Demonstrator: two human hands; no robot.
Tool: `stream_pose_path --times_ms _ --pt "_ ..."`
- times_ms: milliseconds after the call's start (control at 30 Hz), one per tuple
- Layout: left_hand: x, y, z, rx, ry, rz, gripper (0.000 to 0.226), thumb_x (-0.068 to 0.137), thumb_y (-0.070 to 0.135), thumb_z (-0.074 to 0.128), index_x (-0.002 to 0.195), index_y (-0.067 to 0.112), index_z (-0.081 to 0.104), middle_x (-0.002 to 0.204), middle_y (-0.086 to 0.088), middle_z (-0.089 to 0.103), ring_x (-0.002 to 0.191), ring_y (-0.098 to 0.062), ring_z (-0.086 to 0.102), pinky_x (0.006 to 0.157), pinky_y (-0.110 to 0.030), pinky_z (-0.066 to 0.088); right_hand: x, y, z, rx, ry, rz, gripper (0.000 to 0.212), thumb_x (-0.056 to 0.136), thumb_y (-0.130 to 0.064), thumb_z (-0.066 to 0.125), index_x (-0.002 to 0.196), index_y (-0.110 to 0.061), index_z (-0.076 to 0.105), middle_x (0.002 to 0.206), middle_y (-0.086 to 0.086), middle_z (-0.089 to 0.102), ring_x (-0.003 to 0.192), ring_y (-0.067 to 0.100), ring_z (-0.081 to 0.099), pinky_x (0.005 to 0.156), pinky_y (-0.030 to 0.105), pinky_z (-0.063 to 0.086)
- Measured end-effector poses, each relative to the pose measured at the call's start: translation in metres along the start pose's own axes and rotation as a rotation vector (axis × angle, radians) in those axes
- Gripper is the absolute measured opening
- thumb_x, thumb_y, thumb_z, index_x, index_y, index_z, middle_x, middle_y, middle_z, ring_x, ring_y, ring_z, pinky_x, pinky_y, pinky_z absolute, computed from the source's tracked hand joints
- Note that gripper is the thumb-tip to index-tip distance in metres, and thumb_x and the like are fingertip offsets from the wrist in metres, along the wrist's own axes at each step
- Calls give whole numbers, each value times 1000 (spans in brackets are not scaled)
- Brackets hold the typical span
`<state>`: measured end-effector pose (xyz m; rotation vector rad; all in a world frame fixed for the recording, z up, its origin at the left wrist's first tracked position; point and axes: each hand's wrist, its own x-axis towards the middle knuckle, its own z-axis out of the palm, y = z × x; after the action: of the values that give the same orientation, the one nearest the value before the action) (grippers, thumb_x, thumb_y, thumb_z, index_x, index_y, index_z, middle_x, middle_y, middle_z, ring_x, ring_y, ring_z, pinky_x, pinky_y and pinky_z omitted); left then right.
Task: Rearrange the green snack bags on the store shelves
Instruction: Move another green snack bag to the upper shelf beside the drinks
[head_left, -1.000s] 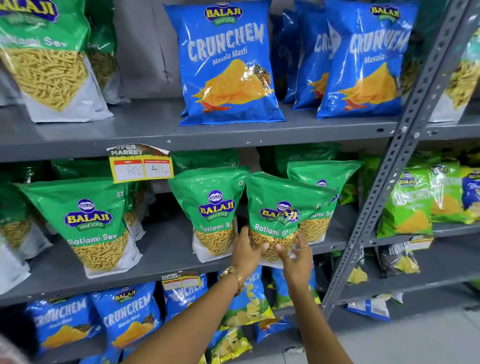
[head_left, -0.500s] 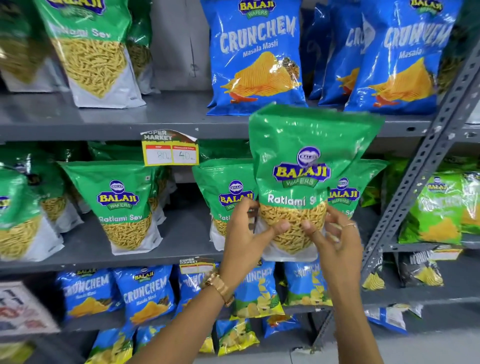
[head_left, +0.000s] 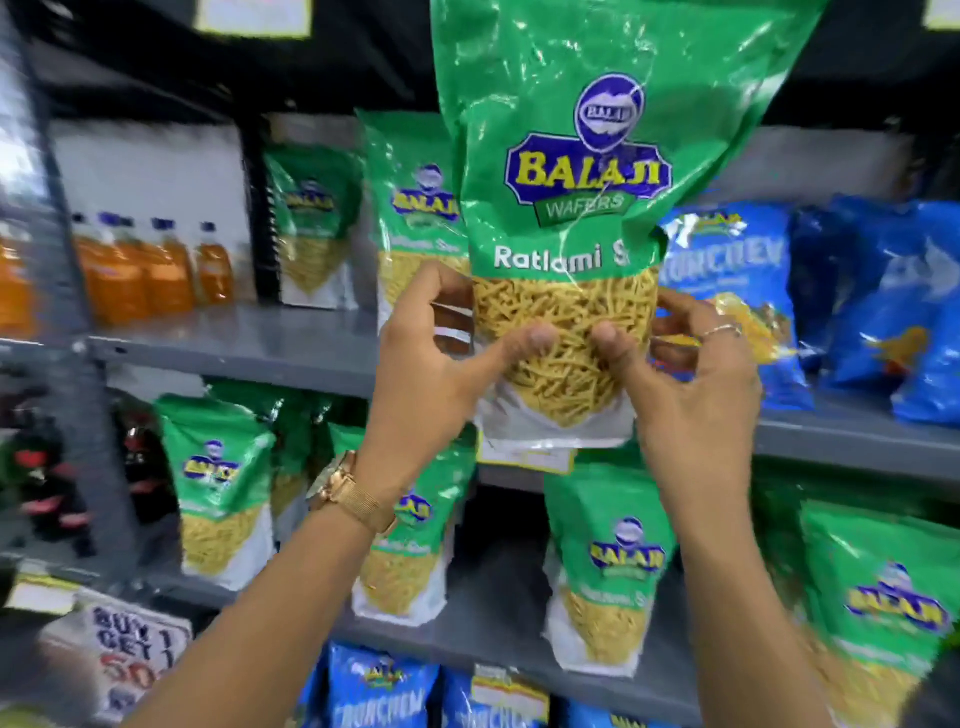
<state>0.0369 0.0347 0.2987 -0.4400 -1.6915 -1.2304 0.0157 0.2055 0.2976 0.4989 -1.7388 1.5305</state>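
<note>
Overhead, both hands (head_left: 431, 374) (head_left: 696, 384) hold green bag (head_left: 571, 171) before grey shelves (head_left: 249, 343) (blurred).

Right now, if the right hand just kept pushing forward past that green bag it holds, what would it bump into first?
Probably the blue Crunchem crisp packet standing on the grey metal shelf. It sits directly behind the right hand, which grips the green Ratlami Sev bag. Depth is hard to judge here.
</note>
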Motion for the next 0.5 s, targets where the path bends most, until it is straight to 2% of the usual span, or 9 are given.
stream_pose_path --times_ms 33,100,233,300,333,400,433,500 --pt "7 -2 -8 21 -2 5 44 67 42 84 82 18 50 70 16 61 62 6 57 58 -8 42 6 -2 11 -3 -20 -2 45 74 -41 76 114 -22 64 108 13 66 95 22 65 89 34 54" --pt "26 -8 -40 93 41 24 49 67 48 82 85 15 51 77 8 64 68 -2 61 59 -14 47 15 -12 50 44 -68 -14 43 76 -37 75 113 -18 64 107 14 67 97 25 66 89 37 54" --pt "59 -41 -104 237 86 19 57 65 61 77 91 16 53 89 -1 70 83 -13 68 72 -32 55 26 -25 133 87 -153 -22 42 78 -34 75 114 -13 65 109 15 68 95 26 68 89 44 55" --pt "71 -62 -135 289 96 -17 57 65 64 75 95 19 56 94 2 71 87 -12 69 77 -36 57 25 -27 175 109 -196 -14 44 78 -34 75 116 -14 63 113 13 66 100 28 67 92 46 53" --pt "74 -74 -150 296 100 -34 55 65 63 74 96 21 57 94 6 72 88 -8 70 79 -34 58 23 -27 196 108 -211 -19 44 78 -34 75 115 -14 62 114 12 66 103 29 66 93 48 52" --pt "79 -98 -177 315 107 -48 43 69 56 75 94 26 56 88 12 70 82 9 66 76 -17 55 17 -26 236 93 -228 -39 44 78 -34 75 114 -11 62 113 12 67 107 30 63 95 48 49" --pt "82 -110 -191 332 116 -53 39 71 52 75 92 27 54 85 14 68 77 14 63 70 -8 49 14 -25 257 89 -236 -45 45 78 -34 74 113 -9 62 112 13 66 108 31 61 97 43 48" --pt "88 -135 -218 351 127 -80 37 75 46 75 95 24 53 88 16 65 77 19 59 67 -2 44 10 -25 297 65 -250 -42 44 79 -32 74 113 -8 62 111 14 66 108 30 59 90 26 42"
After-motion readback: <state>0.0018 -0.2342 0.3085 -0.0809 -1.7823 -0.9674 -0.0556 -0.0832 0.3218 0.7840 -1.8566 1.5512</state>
